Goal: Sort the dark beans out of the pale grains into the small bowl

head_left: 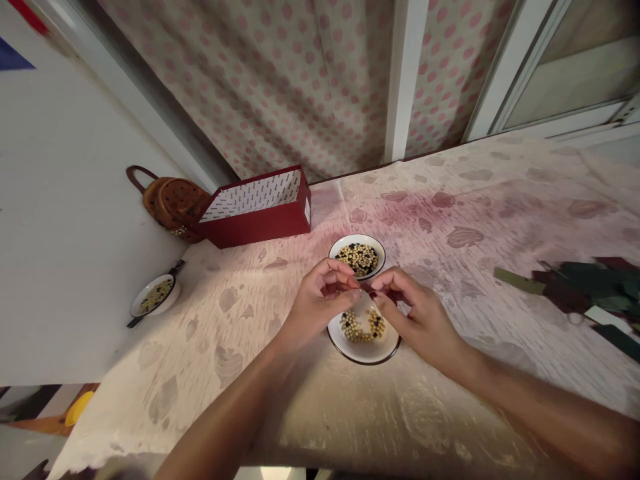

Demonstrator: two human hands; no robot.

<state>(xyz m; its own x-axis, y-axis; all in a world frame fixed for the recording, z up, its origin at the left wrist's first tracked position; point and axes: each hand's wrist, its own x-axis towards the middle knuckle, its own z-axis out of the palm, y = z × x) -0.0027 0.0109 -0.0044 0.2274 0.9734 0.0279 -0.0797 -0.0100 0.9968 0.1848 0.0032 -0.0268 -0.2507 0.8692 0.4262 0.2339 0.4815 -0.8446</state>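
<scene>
The left hand [320,300] and the right hand [417,313] are pinching a small dark-red piece [370,291] between their fingertips — working low and close over a round white black-rimmed bowl [363,359] of pale and black beans [363,327].

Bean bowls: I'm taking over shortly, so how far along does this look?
Looks done: the far bowl holds mixed yellow and black beans, as does a small dish off to the left. In hand: the left hand and right hand pinch something small and translucent over the near bowl. Left: that bowl's yellow and dark beans.
</scene>
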